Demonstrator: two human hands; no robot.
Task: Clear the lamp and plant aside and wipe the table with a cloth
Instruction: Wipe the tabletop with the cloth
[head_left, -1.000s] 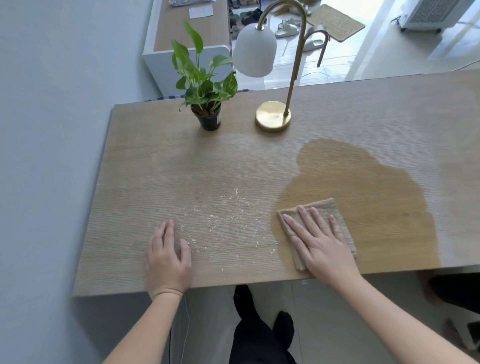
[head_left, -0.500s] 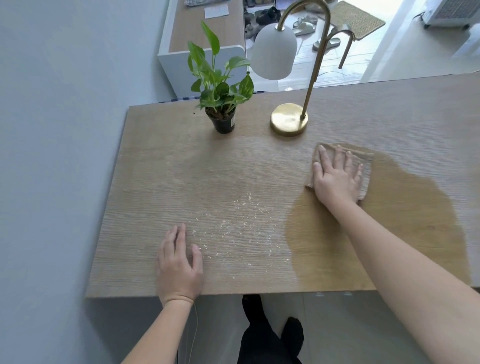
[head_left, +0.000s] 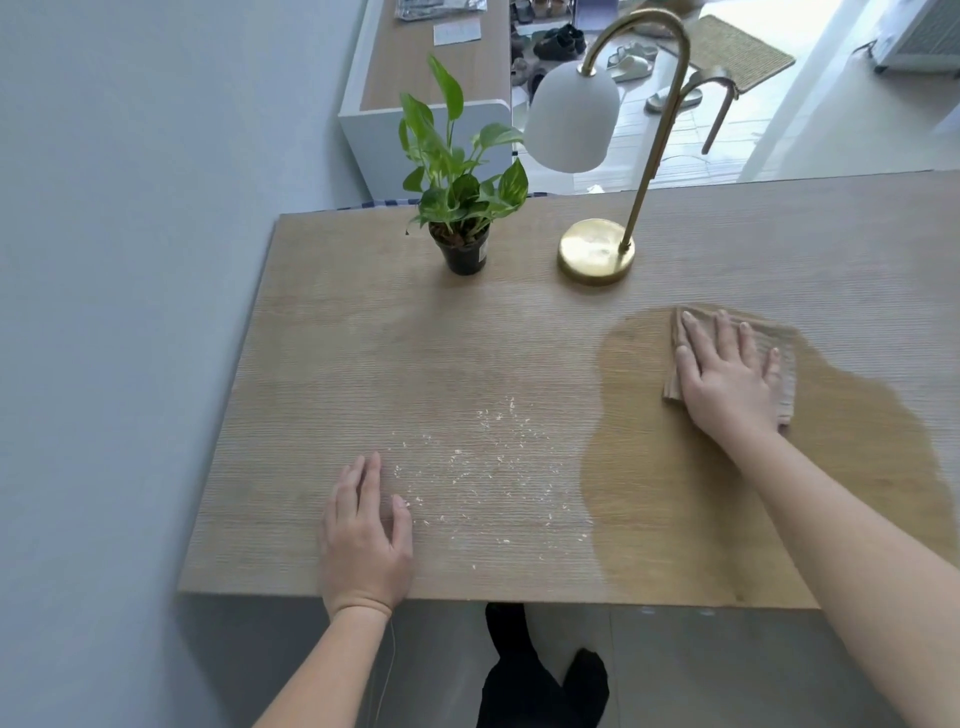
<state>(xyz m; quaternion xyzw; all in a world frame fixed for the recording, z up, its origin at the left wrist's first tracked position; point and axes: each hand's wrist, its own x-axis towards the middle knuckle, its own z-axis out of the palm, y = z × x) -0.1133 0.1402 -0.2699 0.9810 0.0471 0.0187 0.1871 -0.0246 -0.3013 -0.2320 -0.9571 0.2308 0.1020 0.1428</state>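
Home, likely living room: shoes (head_left: 558, 41), woven mat (head_left: 743, 49) beyond wooden table (head_left: 363, 364); potted plant (head_left: 460, 208), lamp (head_left: 571, 124).

Just ahead of the right hand (head_left: 727, 384), toward its thumb side, the lamp base (head_left: 596, 251) blocks the way, and the shade (head_left: 571, 122) hangs over the far edge. The plant (head_left: 460, 192) stands farther thumbward, apart from the lamp. Past the little finger the table (head_left: 363, 364) lies open. Between thumb and left hand (head_left: 366, 540) is free wood with crumbs (head_left: 483, 478). Outside the left hand's little finger, the wall (head_left: 130, 312) closes in.
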